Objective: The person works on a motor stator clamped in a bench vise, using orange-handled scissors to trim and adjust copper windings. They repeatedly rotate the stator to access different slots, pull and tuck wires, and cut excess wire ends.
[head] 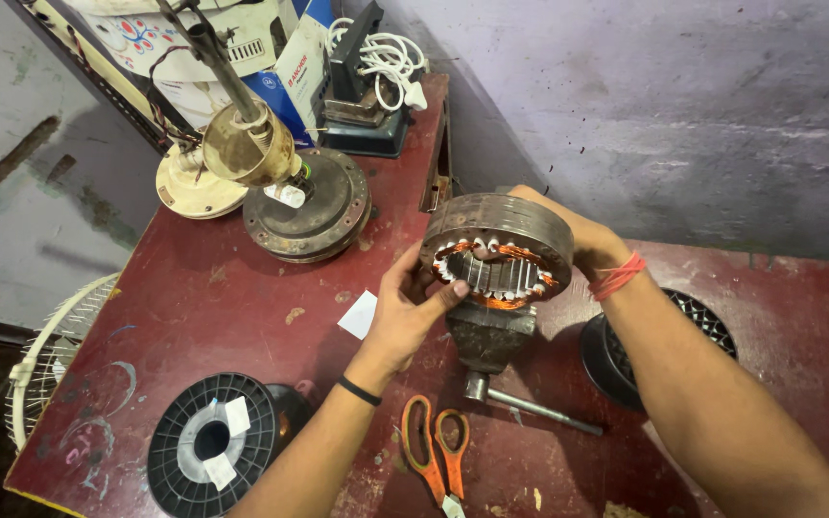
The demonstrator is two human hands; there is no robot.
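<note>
Scissors: orange-handled scissors (437, 449), bottom centre, lie unused.
Left hand: left hand (405, 312) grips the stator's near rim.
Right hand: right hand (580, 235) clasps its far side.
Stator: wound stator (497, 251), frame centre, above the bench vise (487, 338); copper coils already fitted, not clamped.

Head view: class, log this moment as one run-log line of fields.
left hand: grips round rusty metal stator ring with copper windings | right hand: grips ring's far side | below: grey bench vise | near: orange-handled scissors
</note>
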